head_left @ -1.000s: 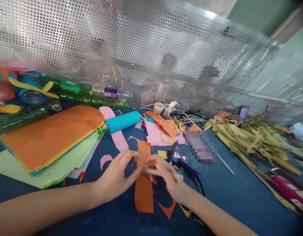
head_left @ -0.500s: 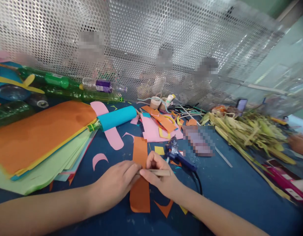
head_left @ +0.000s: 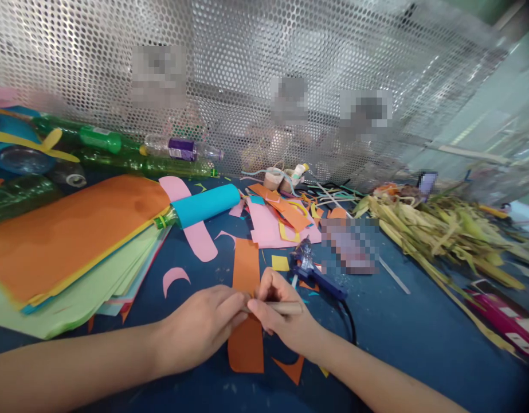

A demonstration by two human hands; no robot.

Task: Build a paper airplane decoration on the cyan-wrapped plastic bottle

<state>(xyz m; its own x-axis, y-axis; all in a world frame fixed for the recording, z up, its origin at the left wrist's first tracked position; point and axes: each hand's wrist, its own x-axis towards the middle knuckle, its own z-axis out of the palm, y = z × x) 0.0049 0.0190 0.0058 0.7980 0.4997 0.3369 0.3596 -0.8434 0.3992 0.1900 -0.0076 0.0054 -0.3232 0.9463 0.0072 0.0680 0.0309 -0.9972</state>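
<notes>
A small beige stick-like roll lies between my two hands. My left hand is closed on its left end, fingers bent together. My right hand pinches it between thumb and fingers, and its right end shows over the palm. Under both hands an orange paper strip lies lengthwise on the blue table. Just right of my right hand is a blue glue gun with a black cable. A yellow paper square sits beyond my right hand.
Stacked coloured sheets lie left. A blue-wrapped bottle rests across a pink strip. Green bottles line the back left, before a perforated metal screen. Dried husks and a pink power strip are at right.
The beige roll has turned slightly between my fingers and now looks rounder. My hands have otherwise barely moved, and the whole view has shifted slightly.
</notes>
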